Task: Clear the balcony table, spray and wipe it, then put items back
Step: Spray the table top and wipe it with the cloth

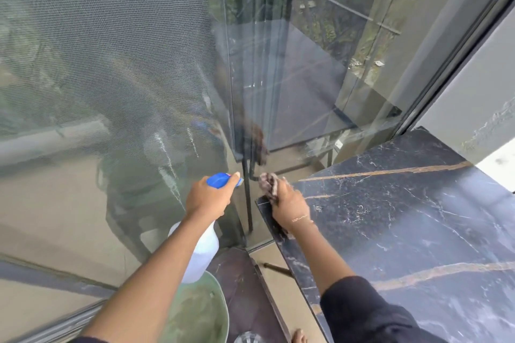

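Note:
The black marble balcony table (404, 231) with gold veins fills the right half of the view. My right hand (288, 207) presses a crumpled brownish cloth (269, 182) against the table's far left corner and edge. My left hand (210, 196) grips a white spray bottle (203, 250) by its blue trigger head (221, 179), held off the table to the left, near the glass. The bottle's body hangs down below my wrist.
A glass balustrade (139, 92) with a mesh screen stands close ahead and to the left. A pale green round bowl or bin (195, 312) sits low beside a dark lower surface (242, 287). A white wall (473, 92) borders the table's right side. A bare foot (299, 336) shows at the bottom.

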{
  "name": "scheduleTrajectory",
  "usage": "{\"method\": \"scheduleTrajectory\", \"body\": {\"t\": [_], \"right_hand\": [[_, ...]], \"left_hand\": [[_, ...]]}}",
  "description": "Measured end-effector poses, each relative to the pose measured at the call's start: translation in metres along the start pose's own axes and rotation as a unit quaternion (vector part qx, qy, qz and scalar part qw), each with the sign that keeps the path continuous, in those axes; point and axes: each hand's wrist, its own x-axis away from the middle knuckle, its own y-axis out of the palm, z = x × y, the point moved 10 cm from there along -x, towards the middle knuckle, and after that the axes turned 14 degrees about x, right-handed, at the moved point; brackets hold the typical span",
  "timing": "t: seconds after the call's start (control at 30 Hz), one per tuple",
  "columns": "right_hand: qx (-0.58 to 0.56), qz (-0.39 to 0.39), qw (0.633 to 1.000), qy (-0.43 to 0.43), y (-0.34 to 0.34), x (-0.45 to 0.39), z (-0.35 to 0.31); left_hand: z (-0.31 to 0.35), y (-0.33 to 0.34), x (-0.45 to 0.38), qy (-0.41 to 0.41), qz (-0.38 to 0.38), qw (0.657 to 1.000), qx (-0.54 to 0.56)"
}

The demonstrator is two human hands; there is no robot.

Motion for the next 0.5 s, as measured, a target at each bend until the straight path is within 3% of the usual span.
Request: {"method": "scheduleTrajectory", "body": {"t": [0.1, 0.17, 0.27, 0.37, 0.5], "right_hand": [[-0.026, -0.013, 0.994, -0.101, 0.021, 0.044, -0.025], [-0.016, -0.015, 0.992, -0.121, 0.03, 0.074, -0.006], [-0.001, 0.005, 1.0, -0.023, 0.022, 0.076, 0.05], [-0.018, 0.023, 0.998, 0.052, 0.003, 0.038, 0.048], [-0.033, 0.011, 0.999, 0.0, 0.005, 0.009, -0.016]], "left_hand": [[0.001, 0.002, 0.003, 0.004, -0.007, 1.0, 0.012], [0.001, 0.001, 0.003, 0.002, -0.012, 1.0, 0.013], [0.002, -0.001, 0.004, 0.0, -0.019, 1.0, 0.019], [0.002, -0.004, 0.006, 0.002, -0.019, 1.0, 0.025], [0.003, -0.004, 0.013, 0.007, -0.018, 0.999, 0.026]]}}
